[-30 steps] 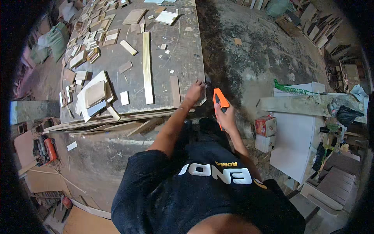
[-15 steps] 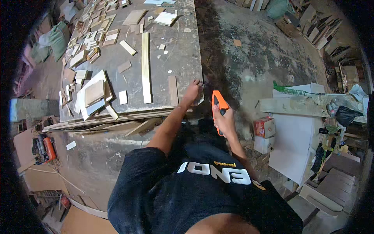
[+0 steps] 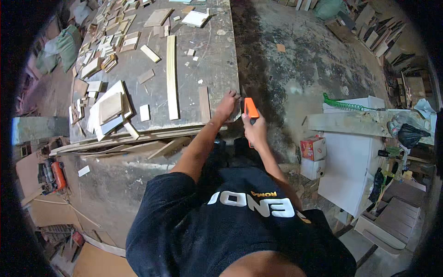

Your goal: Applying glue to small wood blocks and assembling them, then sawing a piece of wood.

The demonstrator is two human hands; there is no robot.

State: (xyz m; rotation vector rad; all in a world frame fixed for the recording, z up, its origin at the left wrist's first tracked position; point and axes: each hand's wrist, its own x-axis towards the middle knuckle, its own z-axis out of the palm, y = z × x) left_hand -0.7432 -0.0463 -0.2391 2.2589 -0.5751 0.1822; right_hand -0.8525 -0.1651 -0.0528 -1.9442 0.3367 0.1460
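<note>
My right hand [image 3: 256, 130] is wrapped round the orange and black handle of a hand saw [image 3: 250, 107], just off the right edge of the table. Its blade barely shows against the dark floor. My left hand [image 3: 226, 105] rests at the table's right edge near its front corner, fingers drawn together. What lies under those fingertips is too small to make out. Just left of that hand, a short brown wood strip [image 3: 204, 104] lies on the dark tabletop [image 3: 189, 83]. Farther left is a long pale wood strip [image 3: 172, 76].
Wood offcuts [image 3: 110, 108] are piled at the table's left, with many small pieces beyond. Boards [image 3: 138, 138] stick out under the front edge. To the right stand a red and white box [image 3: 314, 150], a white panel [image 3: 344, 171] and a beam with a green coiled hose [image 3: 344, 107].
My right hand has brought the hand saw left and forward, closer to the table edge and my left hand. The left hand stays nearly in place at the edge.
</note>
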